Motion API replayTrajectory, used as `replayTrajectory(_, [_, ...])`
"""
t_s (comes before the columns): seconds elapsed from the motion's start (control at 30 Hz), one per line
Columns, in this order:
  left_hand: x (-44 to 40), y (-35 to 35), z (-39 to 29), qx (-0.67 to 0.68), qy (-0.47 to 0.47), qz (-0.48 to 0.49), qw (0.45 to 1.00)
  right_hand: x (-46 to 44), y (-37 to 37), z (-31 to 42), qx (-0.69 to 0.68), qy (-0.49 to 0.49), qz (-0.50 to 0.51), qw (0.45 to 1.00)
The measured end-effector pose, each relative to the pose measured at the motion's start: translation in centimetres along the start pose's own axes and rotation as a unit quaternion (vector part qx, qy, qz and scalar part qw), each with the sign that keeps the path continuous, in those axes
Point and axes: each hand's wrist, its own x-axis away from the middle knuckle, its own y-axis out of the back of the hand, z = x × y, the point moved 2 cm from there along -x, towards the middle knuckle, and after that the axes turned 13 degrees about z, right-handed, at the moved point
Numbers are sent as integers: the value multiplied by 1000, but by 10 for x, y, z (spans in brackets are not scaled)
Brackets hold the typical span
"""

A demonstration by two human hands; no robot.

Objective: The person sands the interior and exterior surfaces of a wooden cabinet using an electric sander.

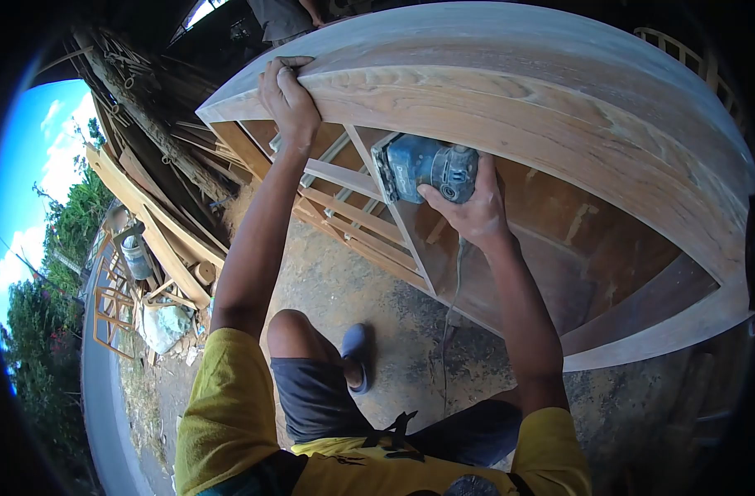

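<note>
My right hand (477,211) is closed round a blue electric sander (419,169). The sander's flat pad faces left, against or very near a wooden divider (398,215) inside a large wooden cabinet (493,103) with a curved edge; actual contact is hard to make out. A cord (456,289) hangs from the sander toward the ground. Further left, my left hand (291,103) grips the cabinet's upper curved rim, its fingers bent over the top. Slatted drawer rails (361,219) show in the left part of the cabinet, and a brown panel lines the right part.
Planks (158,223), a chair frame (113,302) and a plastic bag (167,326) lie on the left, by a road (105,405). Another person (282,18) stands behind the cabinet. Below is a dusty concrete floor (320,264), where my slippered foot (355,355) rests.
</note>
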Motion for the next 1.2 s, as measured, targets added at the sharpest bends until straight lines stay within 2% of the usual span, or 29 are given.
replayTrajectory(0.03, [-1, 1, -1, 8, 6, 4, 1000, -13, 7, 4, -7, 4, -1, 1000])
replayTrajectory(0.1, [0, 2, -2, -1, 7, 0, 1000, -30, 13, 10, -37, 19, 75, 996])
replayTrajectory(0.17, [0, 1, -3, -6, 16, 5, 1000, -34, 12, 14, -73, 17, 48, 996])
replayTrajectory(0.27, [0, 2, -2, -10, 14, 8, 1000, -35, 10, 18, -37, 29, 69, 997])
replayTrajectory(0.33, [0, -1, -1, -13, 15, 9, 1000, -29, 7, 26, 13, 78, 35, 996])
replayTrajectory(0.47, [2, 4, -3, 3, 24, 15, 1000, -4, 1, 25, 8, 35, 36, 999])
replayTrajectory(0.63, [1, 2, -5, -9, 19, 0, 1000, 81, -25, -35, -33, -59, 49, 997])
replayTrajectory(0.77, [-2, 2, 0, -13, 5, -2, 1000, 45, -11, -18, -19, -80, 49, 995])
replayTrajectory(0.83, [-1, 0, 1, 0, -7, -8, 1000, 5, 1, 0, 3, -20, 18, 1000])
replayTrajectory(0.97, [1, 1, -3, 4, 14, -4, 1000, -3, 1, -4, 11, -11, 28, 999])
replayTrajectory(1.03, [0, 0, -2, 0, 9, -6, 1000, 38, -12, -22, -81, -89, 19, 993])
replayTrajectory(1.13, [1, -1, -1, 19, 6, -5, 1000, 110, -44, -49, -111, -155, 4, 982])
replayTrajectory(1.2, [1, -2, 1, 29, 10, -2, 1000, 118, -48, -45, -128, -190, -3, 973])
